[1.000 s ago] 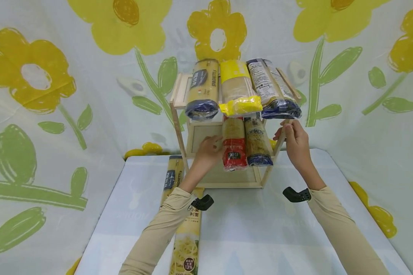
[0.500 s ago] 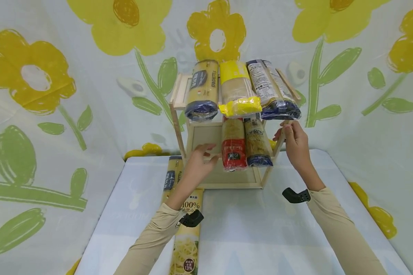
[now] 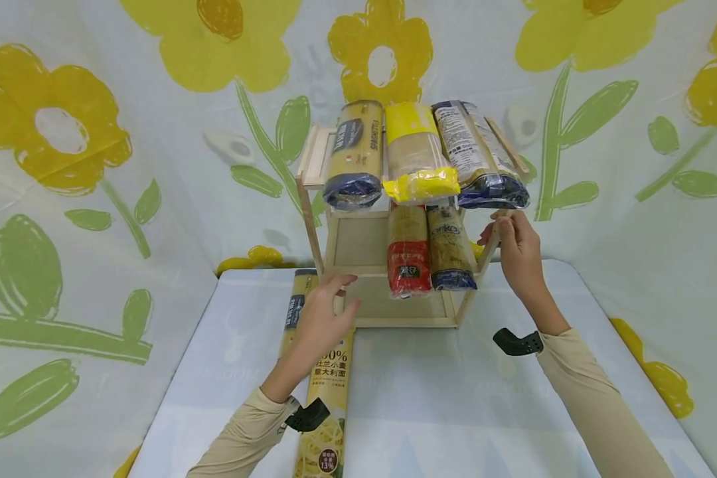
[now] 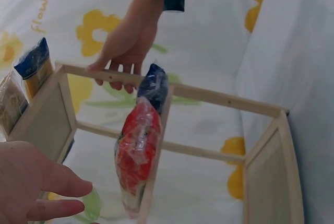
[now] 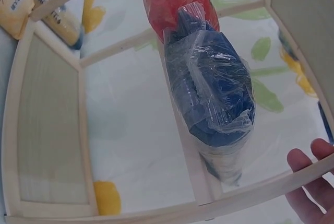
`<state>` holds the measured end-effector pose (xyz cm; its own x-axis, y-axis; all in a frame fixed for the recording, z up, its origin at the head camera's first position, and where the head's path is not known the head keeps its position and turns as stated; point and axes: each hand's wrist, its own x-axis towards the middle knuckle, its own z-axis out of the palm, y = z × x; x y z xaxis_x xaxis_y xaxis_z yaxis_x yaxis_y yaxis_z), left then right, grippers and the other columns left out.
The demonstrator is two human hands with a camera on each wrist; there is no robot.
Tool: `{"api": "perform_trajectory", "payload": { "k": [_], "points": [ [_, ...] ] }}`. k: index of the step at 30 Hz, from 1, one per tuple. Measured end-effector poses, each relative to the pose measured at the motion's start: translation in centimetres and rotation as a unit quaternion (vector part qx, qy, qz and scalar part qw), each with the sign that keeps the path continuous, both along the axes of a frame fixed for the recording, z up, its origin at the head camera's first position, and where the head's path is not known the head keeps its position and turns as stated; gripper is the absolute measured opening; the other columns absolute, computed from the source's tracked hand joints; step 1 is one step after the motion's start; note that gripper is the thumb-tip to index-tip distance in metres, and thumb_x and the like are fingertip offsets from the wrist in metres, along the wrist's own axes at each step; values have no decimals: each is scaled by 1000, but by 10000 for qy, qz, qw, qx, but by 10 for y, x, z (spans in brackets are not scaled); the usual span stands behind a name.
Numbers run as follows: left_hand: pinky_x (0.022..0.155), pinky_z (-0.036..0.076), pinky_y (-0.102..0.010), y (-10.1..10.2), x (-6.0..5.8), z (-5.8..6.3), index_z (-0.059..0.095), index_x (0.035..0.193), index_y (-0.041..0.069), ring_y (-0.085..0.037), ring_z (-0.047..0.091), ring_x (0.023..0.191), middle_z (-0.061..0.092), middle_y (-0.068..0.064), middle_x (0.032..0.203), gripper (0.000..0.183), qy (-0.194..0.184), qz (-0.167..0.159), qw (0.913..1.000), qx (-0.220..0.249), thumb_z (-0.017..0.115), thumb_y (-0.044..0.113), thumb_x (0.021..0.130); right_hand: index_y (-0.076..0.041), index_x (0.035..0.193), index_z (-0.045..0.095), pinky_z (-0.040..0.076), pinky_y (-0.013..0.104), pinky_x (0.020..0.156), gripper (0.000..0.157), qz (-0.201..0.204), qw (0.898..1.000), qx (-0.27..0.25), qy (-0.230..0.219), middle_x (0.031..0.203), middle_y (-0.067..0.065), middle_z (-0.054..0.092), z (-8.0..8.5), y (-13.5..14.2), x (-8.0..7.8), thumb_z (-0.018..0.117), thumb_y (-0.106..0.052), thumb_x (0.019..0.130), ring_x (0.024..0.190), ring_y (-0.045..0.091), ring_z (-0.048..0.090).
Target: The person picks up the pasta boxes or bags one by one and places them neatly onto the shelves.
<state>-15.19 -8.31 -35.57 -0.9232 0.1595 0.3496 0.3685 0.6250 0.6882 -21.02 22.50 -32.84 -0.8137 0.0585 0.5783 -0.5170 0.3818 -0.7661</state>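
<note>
My right hand (image 3: 518, 249) grips the right upright of a small wooden rack (image 3: 309, 222), its fingers curled round the bar. Left of the rack's middle shelf, my left hand (image 3: 325, 312) hovers with parted fingers and holds nothing. On the middle shelf lie a red-ended pasta packet (image 3: 409, 259) and a blue-ended pasta packet (image 3: 450, 252), side by side. The top shelf bears a spaghetti packet (image 3: 355, 153), a yellow-ended noodle packet (image 3: 417, 153) and a white-and-blue packet (image 3: 478, 153). In the left wrist view, the red-ended packet (image 4: 138, 148) sits apart from my fingers.
Below my left forearm, a long yellow pasta packet (image 3: 328, 405) lies on the pale table (image 3: 430, 411). Another spaghetti packet (image 3: 299, 295) lies beyond it, left of the rack and partly covered by my hand. A flower-print cloth (image 3: 173, 133) hangs behind.
My left hand has drawn back from beside the red-ended packet, moving left and toward me. The right hand keeps its grip on the rack, and the packets stay in place.
</note>
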Motion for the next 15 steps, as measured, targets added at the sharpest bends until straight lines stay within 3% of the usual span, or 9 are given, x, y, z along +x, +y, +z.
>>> {"api": "perform_trajectory", "payload": {
  "k": [8,15],
  "points": [
    [67,48,-35,-14,22,-14,64,120,10,-20,58,94,61,-6,113,32,-225,63,9997,-73,66,14,88,3,108,48,50,19,74,24,-29,10000,5,-71,87,28,56,1,-1,1,33,-16,104,76,37,57],
    [67,49,-33,-27,39,-34,63,121,11,-21,58,95,60,-6,116,34,-366,118,9992,-81,67,11,87,3,108,49,50,19,71,24,9,10000,-21,35,86,28,56,-1,1,-1,33,-15,104,75,36,57]
  ]
}}
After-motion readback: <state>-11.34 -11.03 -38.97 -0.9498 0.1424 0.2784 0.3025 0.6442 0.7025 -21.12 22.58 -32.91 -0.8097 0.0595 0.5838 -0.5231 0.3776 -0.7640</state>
